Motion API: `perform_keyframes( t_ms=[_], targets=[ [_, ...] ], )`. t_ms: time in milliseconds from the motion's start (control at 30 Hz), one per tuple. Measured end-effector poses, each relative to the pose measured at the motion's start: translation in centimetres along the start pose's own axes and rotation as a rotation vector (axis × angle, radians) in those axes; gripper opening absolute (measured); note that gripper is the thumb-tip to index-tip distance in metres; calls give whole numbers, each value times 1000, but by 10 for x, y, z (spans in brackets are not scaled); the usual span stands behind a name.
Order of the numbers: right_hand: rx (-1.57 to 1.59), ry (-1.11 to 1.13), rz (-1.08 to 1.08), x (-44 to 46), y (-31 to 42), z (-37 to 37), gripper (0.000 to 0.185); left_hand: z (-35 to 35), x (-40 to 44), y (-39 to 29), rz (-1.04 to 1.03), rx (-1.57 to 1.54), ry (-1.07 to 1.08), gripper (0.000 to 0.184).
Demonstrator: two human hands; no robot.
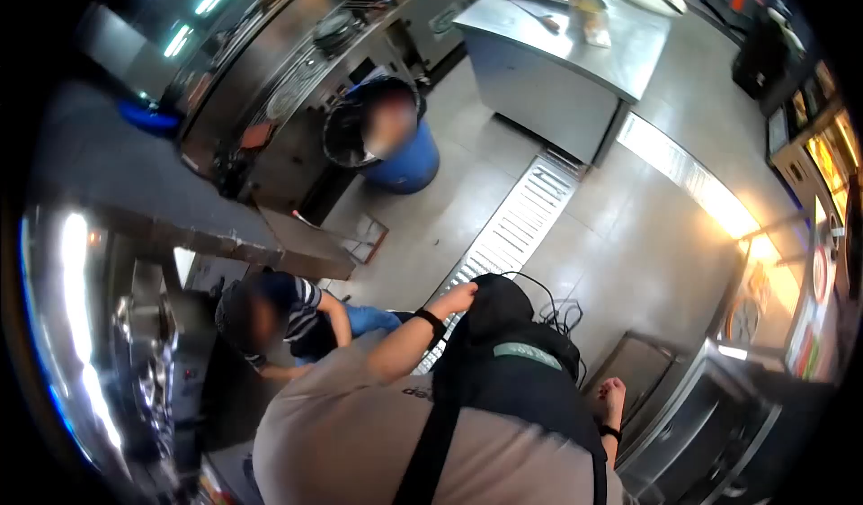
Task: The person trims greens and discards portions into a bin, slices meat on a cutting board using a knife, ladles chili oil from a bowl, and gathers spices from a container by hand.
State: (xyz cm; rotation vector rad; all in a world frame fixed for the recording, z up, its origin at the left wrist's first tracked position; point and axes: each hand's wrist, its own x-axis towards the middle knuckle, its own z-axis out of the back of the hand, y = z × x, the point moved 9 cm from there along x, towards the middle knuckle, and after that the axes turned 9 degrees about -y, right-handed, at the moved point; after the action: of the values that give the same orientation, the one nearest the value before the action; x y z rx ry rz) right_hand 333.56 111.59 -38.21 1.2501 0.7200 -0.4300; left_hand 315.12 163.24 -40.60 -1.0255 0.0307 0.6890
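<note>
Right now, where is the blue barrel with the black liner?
In the head view, the blue barrel stands on the floor just left of upper centre, between the shelving and the steel table.

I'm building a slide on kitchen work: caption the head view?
Left hand and right hand flank a black apron above a kitchen floor.

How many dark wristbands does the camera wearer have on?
2: one wristband just behind the left hand, another wristband just behind the right hand. No other shows.
</note>
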Motion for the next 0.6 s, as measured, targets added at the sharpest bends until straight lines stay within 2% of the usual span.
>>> perform_keyframes(
  t_ms=[33,67,133,233,267,367,400,433,500,533,567,600],
  targets=[
    [-16,22,2,15,11,-3,15,14,10,-43,39,43,-61,22],
    [-22,25,-9,31,20,1,19,13,27,-48,59,41,-74,22],
    [36,79,-48,63,19,9,26,-5,53,-52,103,72,80,18],
    [47,-2,-66,126,3,28,24,-28,89,-2,216,129,107,21],
    [-283,34,-24,93,79,3,25,-39,102,26,250,227,110,24],
    [-349,40,-63,131,116,-17,24,-52,124,54,510,219,360,26],
    [-333,39,-78,148,128,-22,23,-52,143,45,397,383,475,19],
    [-326,41,-87,165,142,-27,23,-53,164,34,275,546,581,24],
    [-324,58,-89,200,176,-32,22,-54,229,-9,28,531,576,26],
    [-312,65,-81,221,195,-33,21,-43,264,0,510,259,400,25],
    [-284,73,-78,241,217,-35,20,-46,312,0,430,232,300,22],
    [-237,75,-70,264,241,-33,20,-35,359,-42,272,306,238,19]
  ],
)
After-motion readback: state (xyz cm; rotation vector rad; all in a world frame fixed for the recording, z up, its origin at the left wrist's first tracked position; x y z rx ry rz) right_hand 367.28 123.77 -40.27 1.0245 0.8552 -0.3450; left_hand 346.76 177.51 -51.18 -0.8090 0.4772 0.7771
